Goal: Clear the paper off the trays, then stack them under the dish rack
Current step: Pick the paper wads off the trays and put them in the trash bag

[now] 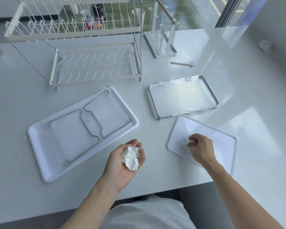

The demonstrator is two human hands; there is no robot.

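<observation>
1. Nearest to me, low in the centre of the frame, my left hand point(128, 160) lies palm up and loosely cupped, cradling a crumpled paper wad point(131, 157); the fingers are curled around it but not clenched.
2. Lower right, my right hand point(201, 149) is down on the small white tray point(224, 146), fingertips pinched on a second paper scrap point(186, 142) that is touching the tray floor or only just off it.
3. I judge the clearing step nearly done: one wad is already in hand and this scrap is the last paper I can see on any tray.
4. Left of centre, the large white tray point(40, 146) carries a clear insert with a wire frame point(91, 124) and shows no paper.
5. Right of centre, just beyond the small tray, the ribbed clear tray point(182, 96) sits on its metal stand, also free of paper.
6. Stacking has not started: the three trays lie apart on the desk point(155, 171), none under the rack.
7. Upper left, the dish rack point(96, 66) stands with its lower shelf raised off the desk, well beyond both hands; that gap is where I take the trays to belong.
8. Upper centre-right, a cup holder point(162, 45) stands beside the rack, and another crumpled tissue point(265, 46) lies far right on the desk, off the trays.
</observation>
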